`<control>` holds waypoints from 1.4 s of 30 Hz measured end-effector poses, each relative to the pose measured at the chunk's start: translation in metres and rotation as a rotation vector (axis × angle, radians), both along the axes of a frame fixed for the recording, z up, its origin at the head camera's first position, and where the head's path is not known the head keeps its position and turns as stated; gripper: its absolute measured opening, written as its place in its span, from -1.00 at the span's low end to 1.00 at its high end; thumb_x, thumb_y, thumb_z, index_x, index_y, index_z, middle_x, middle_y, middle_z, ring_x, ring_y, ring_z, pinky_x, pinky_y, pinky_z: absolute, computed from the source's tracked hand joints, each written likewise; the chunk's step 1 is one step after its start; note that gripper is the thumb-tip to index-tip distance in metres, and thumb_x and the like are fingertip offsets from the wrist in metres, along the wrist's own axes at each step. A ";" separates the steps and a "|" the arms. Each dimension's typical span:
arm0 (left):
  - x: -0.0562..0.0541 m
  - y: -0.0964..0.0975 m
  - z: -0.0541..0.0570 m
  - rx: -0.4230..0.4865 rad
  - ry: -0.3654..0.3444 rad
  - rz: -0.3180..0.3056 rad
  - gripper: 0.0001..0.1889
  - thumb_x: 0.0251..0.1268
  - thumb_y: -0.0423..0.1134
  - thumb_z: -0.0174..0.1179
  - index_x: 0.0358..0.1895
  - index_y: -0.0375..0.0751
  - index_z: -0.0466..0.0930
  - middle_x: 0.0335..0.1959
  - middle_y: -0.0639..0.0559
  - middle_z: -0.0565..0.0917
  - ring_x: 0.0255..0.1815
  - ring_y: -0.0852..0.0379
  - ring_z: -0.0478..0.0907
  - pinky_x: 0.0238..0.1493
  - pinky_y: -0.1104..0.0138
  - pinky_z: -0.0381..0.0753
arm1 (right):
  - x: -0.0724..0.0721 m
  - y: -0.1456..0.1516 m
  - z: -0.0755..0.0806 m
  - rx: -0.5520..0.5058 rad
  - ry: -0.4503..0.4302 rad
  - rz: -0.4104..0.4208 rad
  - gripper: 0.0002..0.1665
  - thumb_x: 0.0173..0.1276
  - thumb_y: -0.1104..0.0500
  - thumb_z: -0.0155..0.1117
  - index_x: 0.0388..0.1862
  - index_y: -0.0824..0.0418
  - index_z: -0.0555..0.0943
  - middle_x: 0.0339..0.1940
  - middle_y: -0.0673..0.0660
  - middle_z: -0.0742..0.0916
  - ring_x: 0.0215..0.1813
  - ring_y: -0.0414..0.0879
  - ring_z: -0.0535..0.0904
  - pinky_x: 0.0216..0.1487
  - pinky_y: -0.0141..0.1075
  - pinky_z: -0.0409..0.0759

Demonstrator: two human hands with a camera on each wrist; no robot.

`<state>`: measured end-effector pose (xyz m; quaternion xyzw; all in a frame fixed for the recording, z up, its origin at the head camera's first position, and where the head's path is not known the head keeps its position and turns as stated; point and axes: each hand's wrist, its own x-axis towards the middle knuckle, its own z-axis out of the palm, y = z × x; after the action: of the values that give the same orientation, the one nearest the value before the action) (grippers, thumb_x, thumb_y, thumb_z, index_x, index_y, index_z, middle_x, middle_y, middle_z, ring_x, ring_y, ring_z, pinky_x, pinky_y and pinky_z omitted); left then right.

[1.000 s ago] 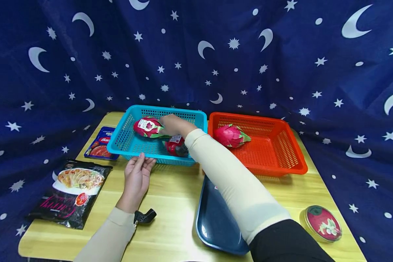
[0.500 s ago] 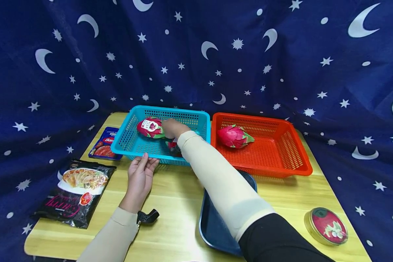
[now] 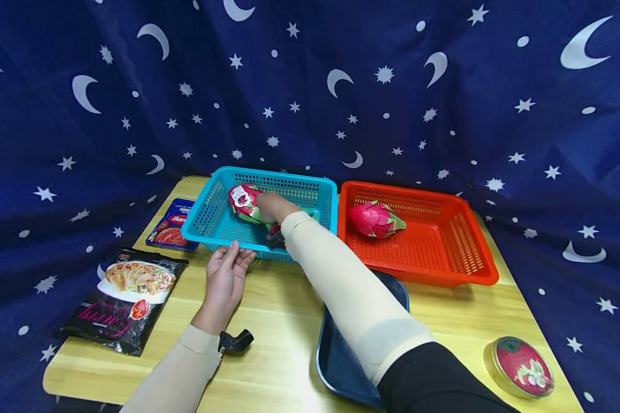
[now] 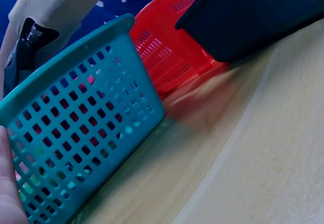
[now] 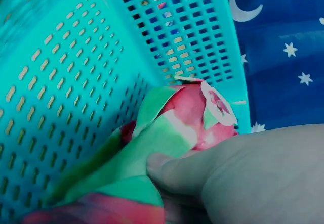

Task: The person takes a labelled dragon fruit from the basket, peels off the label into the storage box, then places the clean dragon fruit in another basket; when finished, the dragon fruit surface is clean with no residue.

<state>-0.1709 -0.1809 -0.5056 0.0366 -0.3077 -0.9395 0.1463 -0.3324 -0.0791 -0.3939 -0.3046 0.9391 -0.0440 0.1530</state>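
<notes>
Right grip (image 3: 275, 207): had shifted left within the blue basket (image 3: 305, 186) over the last second and clasped the dragon fruit (image 3: 246, 209), thumb (image 5: 164, 168) across a green leaf (image 5: 152, 143).
Dragon fruit: lay inside the blue basket, left of the frame's centre; its sticker (image 3: 240, 197) had turned to a steeper slant.
Left grip (image 3: 227, 278): still pinched the basket's near rim.
Second fruit (image 3: 274, 228): almost covered by the right wrist, its earlier visible white label hidden.
Right fingers: mostly hidden beneath the thumb.
Dark tray (image 3: 336, 350): partly blocked by the pale sleeve (image 3: 341, 281).
</notes>
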 end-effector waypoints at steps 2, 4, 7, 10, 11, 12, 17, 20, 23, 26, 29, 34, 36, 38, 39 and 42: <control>0.000 0.001 0.000 -0.001 0.002 0.003 -0.87 0.61 -0.39 0.16 -0.16 -0.32 0.42 -0.28 -0.18 0.62 -0.25 -0.01 0.68 0.00 0.19 0.74 | 0.001 -0.001 -0.002 0.000 0.023 -0.008 -0.71 0.62 0.34 0.08 0.17 0.28 0.66 0.13 0.23 0.72 0.04 0.01 0.59 -0.04 -0.21 0.54; 0.000 0.001 0.000 0.002 0.005 0.004 -0.88 0.61 -0.39 0.17 -0.15 -0.33 0.42 -0.28 -0.18 0.62 -0.25 -0.01 0.68 0.01 0.19 0.74 | 0.001 -0.003 -0.003 -0.006 0.045 -0.013 -0.71 0.64 0.33 0.06 0.16 0.29 0.68 0.14 0.23 0.72 0.11 0.01 0.60 0.02 -0.22 0.54; 0.000 0.001 -0.001 -0.001 0.010 0.005 -0.87 0.61 -0.39 0.17 -0.15 -0.33 0.41 -0.27 -0.19 0.62 -0.24 -0.02 0.68 0.01 0.19 0.74 | -0.001 -0.006 -0.003 -0.031 0.042 -0.027 -0.73 0.66 0.33 0.03 0.01 0.27 0.71 0.01 0.21 0.74 0.03 0.00 0.61 0.00 -0.22 0.55; 0.000 0.001 -0.002 -0.001 0.014 0.007 -0.87 0.61 -0.40 0.17 -0.15 -0.34 0.41 -0.28 -0.20 0.62 -0.24 -0.02 0.68 0.01 0.18 0.74 | -0.004 -0.008 -0.004 -0.069 0.028 -0.050 -0.79 0.65 0.34 0.04 -0.13 0.23 0.64 -0.14 0.15 0.71 -0.10 -0.04 0.55 -0.05 -0.25 0.54; 0.000 0.001 -0.002 -0.001 0.015 0.008 -0.87 0.61 -0.39 0.17 -0.15 -0.34 0.41 -0.28 -0.20 0.62 -0.24 -0.02 0.68 0.01 0.18 0.74 | -0.006 -0.008 -0.005 -0.081 0.025 -0.060 -0.80 0.65 0.34 0.03 -0.17 0.23 0.61 -0.17 0.15 0.69 -0.14 -0.05 0.52 -0.07 -0.25 0.53; 0.000 0.002 -0.002 0.001 0.016 0.010 -0.87 0.61 -0.40 0.17 -0.15 -0.34 0.41 -0.28 -0.20 0.62 -0.25 -0.02 0.68 0.00 0.18 0.75 | -0.007 -0.009 -0.005 -0.091 0.032 -0.068 -0.81 0.64 0.34 0.03 -0.19 0.22 0.58 -0.17 0.13 0.66 -0.15 -0.07 0.49 -0.06 -0.27 0.53; 0.000 0.002 -0.001 0.017 0.014 0.012 -0.88 0.60 -0.41 0.18 -0.16 -0.33 0.42 -0.29 -0.20 0.64 -0.26 -0.02 0.69 -0.02 0.18 0.75 | -0.010 -0.009 -0.004 -0.136 0.054 -0.147 -0.71 0.68 0.26 0.02 -0.33 0.19 0.55 -0.25 0.11 0.64 -0.25 -0.08 0.45 -0.09 -0.28 0.53; 0.000 0.002 -0.001 0.021 0.011 0.013 -0.88 0.60 -0.42 0.16 -0.16 -0.33 0.42 -0.29 -0.19 0.64 -0.26 -0.01 0.69 -0.03 0.19 0.75 | -0.011 -0.007 -0.001 -0.254 -0.067 -0.253 -0.69 0.73 0.20 0.00 -0.21 0.24 0.63 -0.35 0.10 0.73 -0.33 -0.11 0.61 -0.10 -0.33 0.59; 0.000 0.002 -0.001 0.022 0.010 0.013 -0.88 0.61 -0.42 0.15 -0.17 -0.33 0.41 -0.29 -0.20 0.64 -0.26 -0.02 0.69 -0.03 0.19 0.75 | -0.011 -0.007 0.000 -0.420 -0.240 -0.374 -0.74 0.73 0.25 0.00 0.06 0.32 0.63 -0.42 0.19 0.78 -0.38 -0.04 0.77 -0.17 -0.33 0.70; 0.000 0.002 0.000 0.022 0.011 0.015 -0.88 0.61 -0.43 0.15 -0.17 -0.33 0.41 -0.29 -0.19 0.64 -0.26 -0.02 0.69 -0.03 0.19 0.75 | -0.010 -0.009 0.000 -0.532 -0.325 -0.440 -0.71 0.65 0.40 0.02 0.23 0.33 0.57 -0.40 0.25 0.77 -0.42 0.04 0.80 -0.30 -0.27 0.75; 0.001 0.002 0.000 0.018 0.012 0.015 -0.88 0.61 -0.42 0.16 -0.16 -0.34 0.41 -0.29 -0.19 0.64 -0.26 -0.02 0.69 -0.03 0.19 0.75 | -0.009 -0.010 -0.001 -0.568 -0.308 -0.436 -0.61 0.56 0.51 -0.01 0.25 0.31 0.56 -0.34 0.26 0.73 -0.44 0.04 0.78 -0.40 -0.25 0.75; 0.001 0.001 0.000 0.017 0.008 0.006 -0.87 0.60 -0.40 0.18 -0.14 -0.34 0.41 -0.28 -0.18 0.64 -0.25 -0.01 0.69 -0.01 0.19 0.75 | -0.006 -0.009 -0.002 -0.558 -0.293 -0.385 -0.48 0.56 0.51 0.02 0.43 0.31 0.49 -0.10 0.30 0.75 -0.45 0.00 0.67 -0.37 -0.23 0.71; 0.001 0.001 0.000 0.019 0.008 0.003 -0.86 0.59 -0.40 0.19 -0.13 -0.34 0.41 -0.28 -0.19 0.63 -0.25 -0.02 0.69 -0.01 0.19 0.75 | -0.005 -0.009 -0.003 -0.538 -0.285 -0.351 -0.42 0.58 0.48 0.00 0.53 0.29 0.42 0.16 0.28 0.71 -0.50 -0.05 0.57 -0.41 -0.26 0.64; 0.001 0.001 -0.001 0.018 0.012 0.003 -0.86 0.59 -0.39 0.19 -0.14 -0.34 0.41 -0.28 -0.19 0.63 -0.25 -0.02 0.69 -0.01 0.19 0.75 | -0.003 -0.007 -0.003 -0.519 -0.244 -0.297 -0.40 0.60 0.43 -0.02 0.57 0.29 0.37 0.33 0.25 0.63 -0.32 -0.07 0.60 -0.27 -0.28 0.61; 0.001 0.001 -0.001 0.016 0.014 0.003 -0.86 0.59 -0.39 0.19 -0.14 -0.34 0.40 -0.28 -0.19 0.63 -0.26 -0.03 0.69 -0.01 0.18 0.75 | -0.002 -0.006 -0.003 -0.513 -0.219 -0.271 -0.42 0.62 0.40 -0.02 0.58 0.30 0.36 0.39 0.24 0.59 -0.21 -0.06 0.61 -0.20 -0.27 0.60; 0.001 0.001 -0.001 0.021 0.016 0.006 -0.86 0.60 -0.41 0.18 -0.16 -0.34 0.41 -0.30 -0.20 0.64 -0.28 -0.04 0.70 -0.02 0.18 0.75 | 0.001 -0.003 -0.001 -0.490 -0.108 -0.209 -0.50 0.64 0.31 0.05 0.50 0.32 0.43 0.38 0.23 0.61 0.15 -0.01 0.59 0.05 -0.24 0.57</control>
<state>-0.1701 -0.1795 -0.5070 0.0315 -0.2963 -0.9426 0.1510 -0.3315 -0.0822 -0.3954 -0.2312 0.9172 -0.3018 0.1192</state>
